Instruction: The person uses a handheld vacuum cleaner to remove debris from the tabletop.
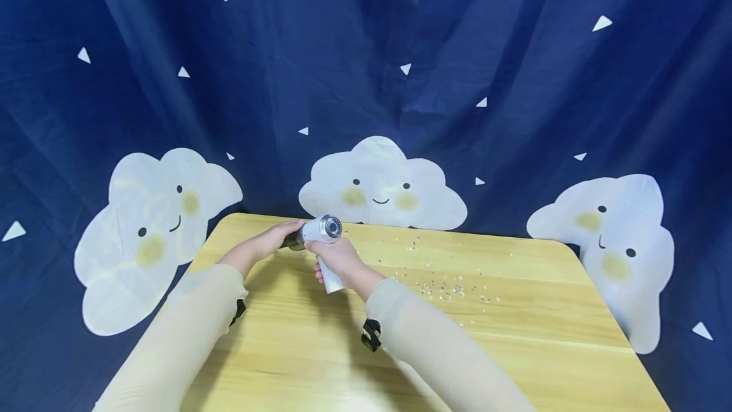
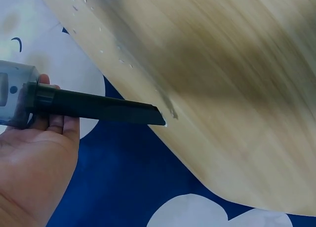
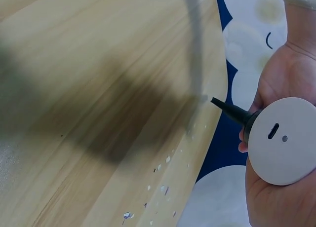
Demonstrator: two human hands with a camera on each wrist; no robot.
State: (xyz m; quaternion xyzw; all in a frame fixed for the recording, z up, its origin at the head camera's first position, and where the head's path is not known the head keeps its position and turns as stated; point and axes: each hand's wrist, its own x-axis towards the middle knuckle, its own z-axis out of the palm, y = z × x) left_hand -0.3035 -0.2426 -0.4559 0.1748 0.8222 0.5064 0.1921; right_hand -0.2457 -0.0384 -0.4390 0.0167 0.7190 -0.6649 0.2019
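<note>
Both hands hold a white handheld vacuum cleaner over the back left part of the table. My right hand grips its white handle, whose round flat end faces the right wrist view. At the front, my left hand holds the vacuum around the base of its black crevice nozzle, beside the see-through dust cup. The slanted nozzle tip points down close over the wood near the back edge. Small white and purplish scraps lie scattered to the right of the hands.
The wooden table has rounded corners. Behind it hangs a dark blue curtain with smiling white clouds and small white triangles. More scraps show along the back edge in the right wrist view.
</note>
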